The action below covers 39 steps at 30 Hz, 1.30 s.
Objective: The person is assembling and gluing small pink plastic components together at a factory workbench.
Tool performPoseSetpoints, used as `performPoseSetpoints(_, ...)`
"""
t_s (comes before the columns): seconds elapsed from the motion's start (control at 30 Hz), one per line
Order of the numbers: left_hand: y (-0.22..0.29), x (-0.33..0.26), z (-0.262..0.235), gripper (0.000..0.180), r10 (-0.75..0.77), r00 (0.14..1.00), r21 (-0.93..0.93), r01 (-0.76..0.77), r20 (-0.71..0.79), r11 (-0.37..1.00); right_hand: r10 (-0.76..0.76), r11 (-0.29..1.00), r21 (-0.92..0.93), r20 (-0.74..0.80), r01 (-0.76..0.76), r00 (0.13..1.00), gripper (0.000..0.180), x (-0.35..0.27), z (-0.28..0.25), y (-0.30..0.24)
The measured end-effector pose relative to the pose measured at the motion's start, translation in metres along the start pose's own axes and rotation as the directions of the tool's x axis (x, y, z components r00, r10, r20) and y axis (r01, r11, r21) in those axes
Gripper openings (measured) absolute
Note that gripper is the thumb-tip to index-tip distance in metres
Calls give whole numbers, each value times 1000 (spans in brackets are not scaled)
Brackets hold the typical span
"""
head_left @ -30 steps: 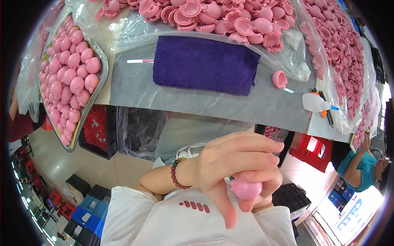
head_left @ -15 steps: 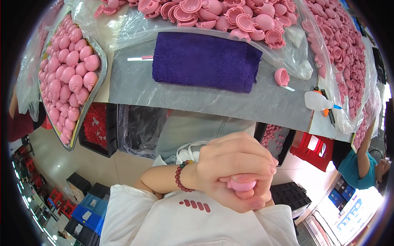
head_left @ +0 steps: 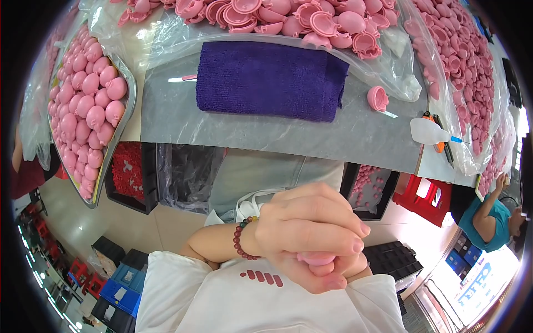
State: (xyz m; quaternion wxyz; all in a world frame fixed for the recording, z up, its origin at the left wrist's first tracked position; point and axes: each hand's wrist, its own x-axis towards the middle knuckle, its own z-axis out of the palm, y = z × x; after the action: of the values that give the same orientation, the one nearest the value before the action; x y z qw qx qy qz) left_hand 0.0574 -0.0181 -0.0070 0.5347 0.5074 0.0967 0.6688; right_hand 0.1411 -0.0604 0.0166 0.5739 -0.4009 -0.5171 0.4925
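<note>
In front of my chest, my left hand (head_left: 302, 225) is closed over a pink plastic piece (head_left: 316, 258), its fingers wrapped across the top. My right hand (head_left: 356, 267) is pressed in from the right and mostly hidden behind the left. Its visible fingers are curled against the same piece. Only a rounded pink edge shows between the hands. On the grey table beyond lies a folded purple towel (head_left: 269, 80). A single round pink shell (head_left: 377, 98) sits to the towel's right.
Pink half shells (head_left: 294, 16) lie heaped on plastic at the back. A tray of pink balls (head_left: 91, 105) stands left. At right are a white squeeze bottle (head_left: 427, 131), bagged pink parts (head_left: 455, 61) and a red stool (head_left: 422, 200). A co-worker (head_left: 486, 222) is at far right.
Both hands have shifted slightly left together. The left fingers have come further over the pink piece, so less of it shows. The table scene has shifted a little left in view.
</note>
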Motion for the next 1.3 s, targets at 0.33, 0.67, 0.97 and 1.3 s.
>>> performPoseSetpoints(0.33, 2, 0, 2, 36, -5, 1000, -28, 5, -13, 1000, -19, 994, 108, -18, 21, 1000, 38, -2, 2, 4)
performPoseSetpoints(0.67, 1, 21, -4, 65, -79, 991, 122, 66, 104, 990, -20, 957, 288, -15, 24, 1000, 44, 15, 6, -11)
performPoseSetpoints(0.97, 1, 25, -42, 66, -97, 942, 296, -3, 321, 955, 195, 975, 171, -364, -140, 911, 58, -9, 7, 5)
performPoseSetpoints(1.3, 24, 23, -37, 36, -648, 686, -29, 693, 331, 720, -364, 566, -761, 113, 316, 924, 51, 19, -22, -17)
